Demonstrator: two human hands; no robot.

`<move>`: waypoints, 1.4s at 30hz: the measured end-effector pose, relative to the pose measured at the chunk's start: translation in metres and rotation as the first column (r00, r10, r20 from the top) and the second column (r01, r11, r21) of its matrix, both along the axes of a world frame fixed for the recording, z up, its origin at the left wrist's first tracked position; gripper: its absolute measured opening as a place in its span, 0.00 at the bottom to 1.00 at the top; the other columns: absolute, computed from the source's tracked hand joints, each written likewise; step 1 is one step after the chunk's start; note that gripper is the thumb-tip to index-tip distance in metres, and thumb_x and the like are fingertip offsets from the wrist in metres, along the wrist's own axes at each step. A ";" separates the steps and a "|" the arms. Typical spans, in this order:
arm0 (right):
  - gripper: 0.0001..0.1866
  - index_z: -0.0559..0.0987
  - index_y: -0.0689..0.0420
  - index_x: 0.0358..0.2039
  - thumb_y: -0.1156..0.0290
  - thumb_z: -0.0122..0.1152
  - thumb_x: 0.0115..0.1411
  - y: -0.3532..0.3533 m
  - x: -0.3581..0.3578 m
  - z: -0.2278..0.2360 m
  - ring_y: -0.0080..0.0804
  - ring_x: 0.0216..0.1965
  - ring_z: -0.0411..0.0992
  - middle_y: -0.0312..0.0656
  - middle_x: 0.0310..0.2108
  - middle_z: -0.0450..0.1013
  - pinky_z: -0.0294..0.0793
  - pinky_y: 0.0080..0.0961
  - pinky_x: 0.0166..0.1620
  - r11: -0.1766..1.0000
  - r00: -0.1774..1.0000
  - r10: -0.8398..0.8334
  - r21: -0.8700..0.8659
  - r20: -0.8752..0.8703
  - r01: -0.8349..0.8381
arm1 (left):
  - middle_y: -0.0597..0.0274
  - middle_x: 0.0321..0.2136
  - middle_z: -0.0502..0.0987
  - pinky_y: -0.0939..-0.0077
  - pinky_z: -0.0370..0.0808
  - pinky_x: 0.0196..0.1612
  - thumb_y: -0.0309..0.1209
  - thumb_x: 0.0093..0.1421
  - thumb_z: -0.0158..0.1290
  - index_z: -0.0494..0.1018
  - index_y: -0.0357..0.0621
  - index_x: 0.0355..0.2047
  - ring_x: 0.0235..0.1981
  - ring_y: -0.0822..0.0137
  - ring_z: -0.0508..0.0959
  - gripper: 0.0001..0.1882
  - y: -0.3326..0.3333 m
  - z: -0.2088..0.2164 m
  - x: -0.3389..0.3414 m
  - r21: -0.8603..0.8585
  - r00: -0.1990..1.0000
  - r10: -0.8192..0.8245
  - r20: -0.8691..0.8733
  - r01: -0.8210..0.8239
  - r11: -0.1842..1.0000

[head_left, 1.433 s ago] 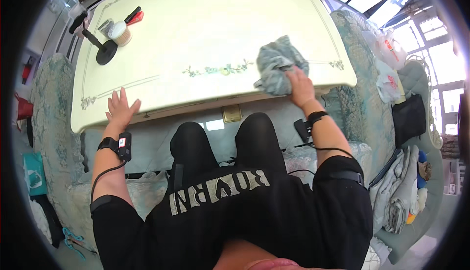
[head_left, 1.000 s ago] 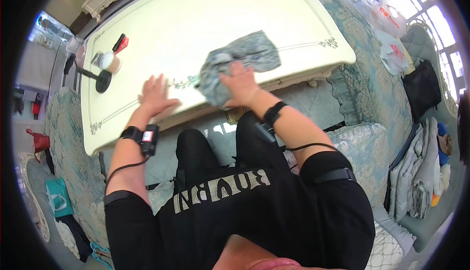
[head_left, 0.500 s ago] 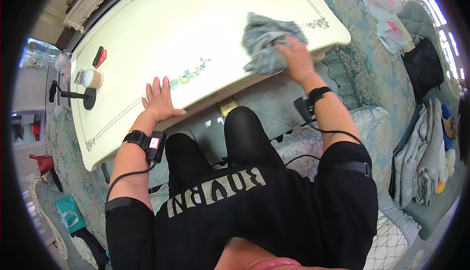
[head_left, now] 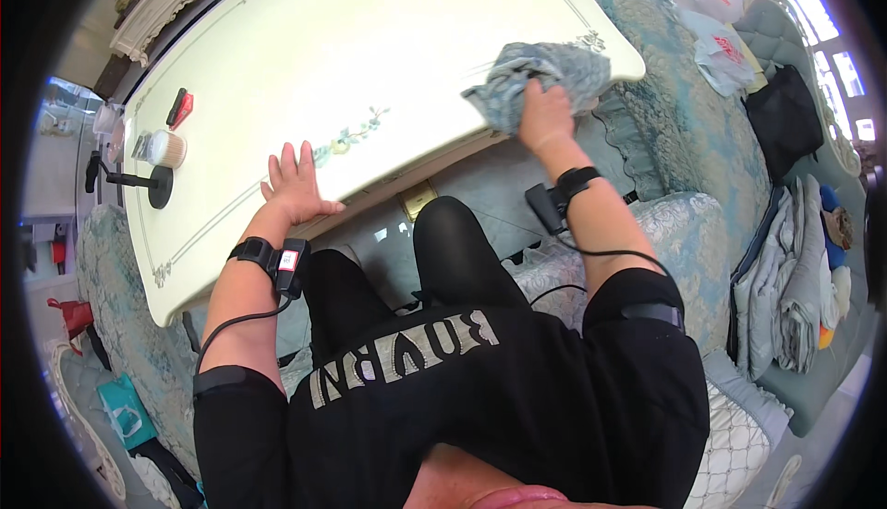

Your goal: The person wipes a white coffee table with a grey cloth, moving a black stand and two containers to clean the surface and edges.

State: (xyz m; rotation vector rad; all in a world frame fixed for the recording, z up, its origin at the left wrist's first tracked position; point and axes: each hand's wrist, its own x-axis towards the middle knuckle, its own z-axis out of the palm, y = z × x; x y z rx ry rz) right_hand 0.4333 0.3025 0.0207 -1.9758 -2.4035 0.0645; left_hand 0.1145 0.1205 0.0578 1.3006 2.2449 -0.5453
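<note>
A cream table with painted flowers and grey border lines stretches out in front of me. My left hand lies flat on its near edge with fingers spread, holding nothing. At the table's right end, my right hand grips a crumpled grey-blue cloth that rests on the tabletop near the corner. Its fingertips are partly buried in the folds, and the cloth is slightly blurred.
At the table's left stand a tub of cotton swabs, a black stand and a small red-and-black item. A patterned sofa runs along the right, with plastic bags and folded grey fabric beyond.
My right hand has turned, and the cloth in it has spread rightward toward the table's corner. The left hand stays in place; the whole view has shifted slightly.
</note>
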 end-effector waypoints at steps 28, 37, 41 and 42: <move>0.45 0.64 0.69 0.54 0.59 0.72 0.39 0.108 0.119 -0.022 0.53 0.53 0.66 0.64 0.55 0.62 0.66 0.35 0.55 0.854 0.728 -0.499 -0.125 -0.470 0.505 | 0.50 0.67 0.29 0.39 0.44 0.62 0.50 0.36 0.69 0.30 0.52 0.67 0.67 0.45 0.30 0.69 -0.010 -0.008 -0.003 -0.013 0.998 0.035 -0.052 -0.036 0.999; 0.62 0.46 0.73 0.58 0.50 0.74 0.36 0.173 0.140 -0.018 0.61 0.59 0.54 0.70 0.56 0.54 0.58 0.38 0.60 0.807 0.591 -0.501 -0.095 -0.632 0.583 | 0.47 0.67 0.32 0.43 0.43 0.63 0.49 0.34 0.70 0.32 0.50 0.67 0.67 0.42 0.33 0.70 -0.018 -0.026 -0.015 0.062 0.993 -0.060 -0.102 0.067 0.996; 0.51 0.62 0.71 0.55 0.49 0.72 0.38 0.209 0.192 -0.038 0.51 0.54 0.65 0.61 0.54 0.64 0.64 0.39 0.56 0.819 0.546 -0.424 -0.049 -0.722 0.571 | 0.41 0.66 0.36 0.48 0.43 0.65 0.47 0.28 0.71 0.33 0.43 0.66 0.66 0.39 0.37 0.73 -0.018 -0.031 -0.017 0.120 0.991 -0.083 -0.103 0.095 0.988; 0.42 0.68 0.68 0.52 0.48 0.68 0.45 0.203 0.197 -0.044 0.46 0.51 0.69 0.53 0.52 0.69 0.67 0.36 0.54 0.840 0.452 -0.366 -0.080 -0.813 0.536 | 0.41 0.66 0.36 0.49 0.43 0.65 0.47 0.28 0.71 0.34 0.43 0.66 0.66 0.39 0.37 0.73 -0.021 -0.034 -0.020 0.140 0.987 -0.104 -0.124 0.121 0.983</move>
